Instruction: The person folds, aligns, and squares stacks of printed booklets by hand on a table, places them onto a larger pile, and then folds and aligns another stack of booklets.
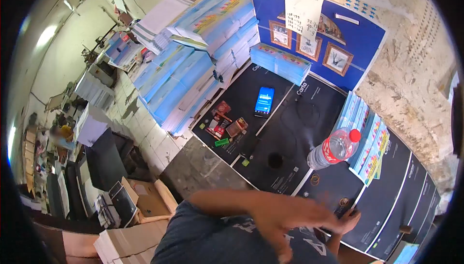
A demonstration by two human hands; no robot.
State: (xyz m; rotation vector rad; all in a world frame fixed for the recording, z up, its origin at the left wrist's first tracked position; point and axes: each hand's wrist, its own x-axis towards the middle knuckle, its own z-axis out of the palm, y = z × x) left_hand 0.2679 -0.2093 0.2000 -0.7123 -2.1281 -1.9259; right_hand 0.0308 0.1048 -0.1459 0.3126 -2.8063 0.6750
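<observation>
My left hand (290, 218) reaches across in front of my torso, blurred by motion, its thumb and fingers apart and nothing seen in it. Beyond it, my right hand (347, 222) rests at the near edge of the black table (386, 201). Its fingers look loosely extended, partly hidden, and no held thing shows. Close to the right hand lie rubber bands (343, 202). A clear plastic bottle (333, 149) with a red cap and red label stands farther back, beside a stack of booklets (365, 140).
A lit phone (264, 100), a green lighter (223, 142) and small red packets (218, 127) lie on the table's left part. Tall bundles of booklets (179, 85) rise at the left. A blue board (357, 32) leans on the wall. Another person (63, 138) is far left.
</observation>
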